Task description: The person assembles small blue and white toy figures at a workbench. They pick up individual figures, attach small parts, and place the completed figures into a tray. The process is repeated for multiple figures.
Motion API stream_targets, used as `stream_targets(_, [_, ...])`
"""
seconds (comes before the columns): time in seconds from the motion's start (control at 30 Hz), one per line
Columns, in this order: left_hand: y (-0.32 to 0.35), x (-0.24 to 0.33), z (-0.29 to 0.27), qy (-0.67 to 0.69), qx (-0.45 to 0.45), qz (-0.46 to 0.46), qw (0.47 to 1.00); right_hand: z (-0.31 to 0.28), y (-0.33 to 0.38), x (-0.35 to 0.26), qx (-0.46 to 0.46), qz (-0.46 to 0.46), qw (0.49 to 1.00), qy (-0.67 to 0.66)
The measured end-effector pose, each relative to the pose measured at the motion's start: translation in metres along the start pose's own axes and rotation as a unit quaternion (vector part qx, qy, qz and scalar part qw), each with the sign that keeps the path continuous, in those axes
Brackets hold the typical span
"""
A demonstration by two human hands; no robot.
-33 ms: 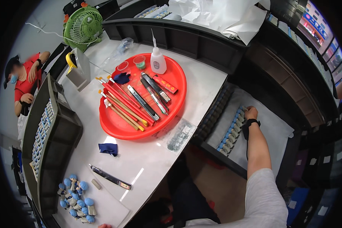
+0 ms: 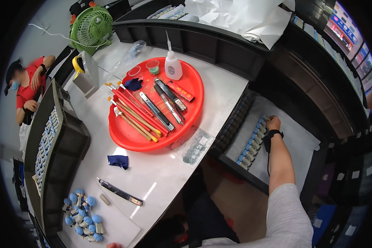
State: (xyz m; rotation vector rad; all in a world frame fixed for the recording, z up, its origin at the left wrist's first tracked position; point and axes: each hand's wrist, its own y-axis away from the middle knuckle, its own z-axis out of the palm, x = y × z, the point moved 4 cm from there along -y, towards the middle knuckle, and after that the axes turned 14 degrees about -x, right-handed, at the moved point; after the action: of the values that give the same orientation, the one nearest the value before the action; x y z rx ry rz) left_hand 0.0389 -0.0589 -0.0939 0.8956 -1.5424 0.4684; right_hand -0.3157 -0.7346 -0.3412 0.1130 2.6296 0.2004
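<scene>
1. White, glossy table [image 2: 153, 169] carries a round red plastic tray [image 2: 128, 141] of slender brushes [image 2: 132, 108].
2. Beside its right edge, a dark crate [image 2: 244, 176] lined with white paper [image 2: 299, 138] holds one tidy row of blue-and-cream figurines [image 2: 252, 142], apparently already arranged.
3. Right hand [image 2: 273, 123] curls narrowly at the row's far end; its grip cannot be told.
4. Rounded loose figurines [image 2: 87, 221] cluster at the table's near left corner, not in rows; left hand [image 2: 113, 245] barely shows, state unclear.
</scene>
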Motion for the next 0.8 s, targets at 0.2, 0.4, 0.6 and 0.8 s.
stream_targets(0.2, [-0.014,-0.008,-0.005,0.064,0.014,0.009,0.998,0.028,-0.095,0.107,-0.066,-0.153,0.973,0.157])
stream_targets(0.4, [-0.013,0.008,0.006,0.009,-0.036,0.027,0.999,-0.001,-0.131,0.079,0.05,-0.208,0.972,-0.094])
stream_targets(0.6, [0.002,0.04,0.004,-0.033,-0.07,0.095,0.992,-0.078,0.071,-0.124,-0.062,-0.289,0.863,-0.41])
stream_targets(0.8, [-0.059,0.135,-0.054,-0.345,-0.079,0.315,0.88,-0.113,0.313,-0.238,-0.201,-0.422,0.797,-0.382])
